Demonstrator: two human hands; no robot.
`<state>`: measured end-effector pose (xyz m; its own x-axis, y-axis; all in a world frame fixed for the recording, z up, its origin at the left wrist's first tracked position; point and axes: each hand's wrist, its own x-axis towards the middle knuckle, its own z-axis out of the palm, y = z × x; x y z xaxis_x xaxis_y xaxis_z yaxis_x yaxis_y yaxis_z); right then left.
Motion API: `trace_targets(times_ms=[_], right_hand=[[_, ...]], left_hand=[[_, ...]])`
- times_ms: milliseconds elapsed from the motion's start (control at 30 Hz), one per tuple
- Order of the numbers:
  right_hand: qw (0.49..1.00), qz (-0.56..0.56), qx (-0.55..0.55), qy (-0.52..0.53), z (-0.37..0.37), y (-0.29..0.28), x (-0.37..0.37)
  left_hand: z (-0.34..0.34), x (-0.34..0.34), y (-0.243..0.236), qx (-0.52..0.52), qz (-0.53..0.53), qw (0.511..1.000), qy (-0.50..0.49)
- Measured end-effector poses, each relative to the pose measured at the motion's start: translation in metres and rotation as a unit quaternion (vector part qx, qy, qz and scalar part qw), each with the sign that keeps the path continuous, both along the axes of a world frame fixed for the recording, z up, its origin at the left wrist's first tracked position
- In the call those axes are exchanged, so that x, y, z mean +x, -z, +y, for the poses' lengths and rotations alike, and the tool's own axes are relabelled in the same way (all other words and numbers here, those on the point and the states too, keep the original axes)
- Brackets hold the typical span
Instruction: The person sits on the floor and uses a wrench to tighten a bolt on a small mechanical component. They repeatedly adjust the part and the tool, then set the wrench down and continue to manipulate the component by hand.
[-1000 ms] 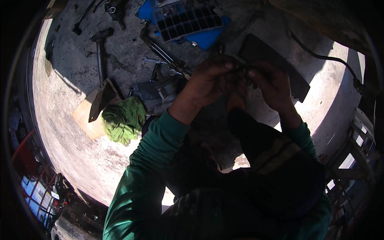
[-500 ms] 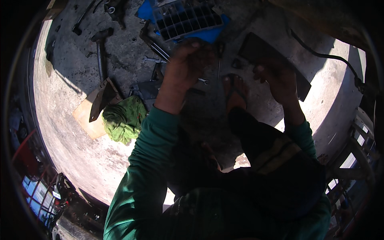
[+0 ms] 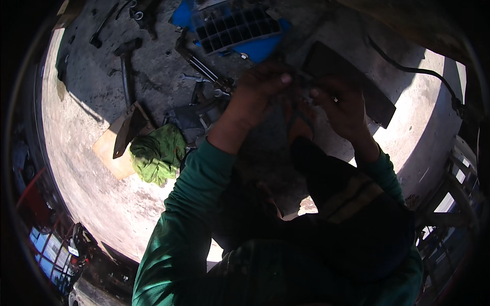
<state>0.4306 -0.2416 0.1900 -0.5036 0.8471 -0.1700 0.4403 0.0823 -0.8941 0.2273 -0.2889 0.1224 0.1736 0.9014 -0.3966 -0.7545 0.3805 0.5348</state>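
My left hand is closed in shadow, thumb pressed to the bent fingers. Just to its right, my right hand has its fingers curled, with a small bright spot among them. The two hands nearly meet over my sandalled foot. A small greyish piece shows between them, too dark to name; what each hand grips is hidden. Beyond the left hand stands a black compartment tray on a blue base. Wrenches and a long tool with bright shafts lie left of that hand.
On the concrete floor at left lie a hammer, a dark metal plate on cardboard, and a green cloth. A dark flat board lies beyond the right hand. At far right runs a black cable.
My left hand has moved right and a little nearer to me; my right hand has shifted slightly left, so they are closer together. The screwdriver seen beside the left hand no longer shows.
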Motion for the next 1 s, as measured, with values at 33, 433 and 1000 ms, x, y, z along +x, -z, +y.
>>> trace_targets(times_ms=[33,433,1000], right_hand=[[1.000,0.003,0.014,-0.004,0.000,-0.002,-0.002],[0.975,-0.050,0.206,-0.062,0.002,-0.005,-0.006],[0.964,-0.035,0.247,-0.089,-0.001,-0.007,-0.010]], left_hand=[[-0.002,0.001,0.003,0.028,-0.041,0.999,0.005],[-0.003,0.005,0.000,0.024,0.006,0.999,0.030],[-0.006,0.000,0.000,0.018,-0.011,0.998,0.067]])
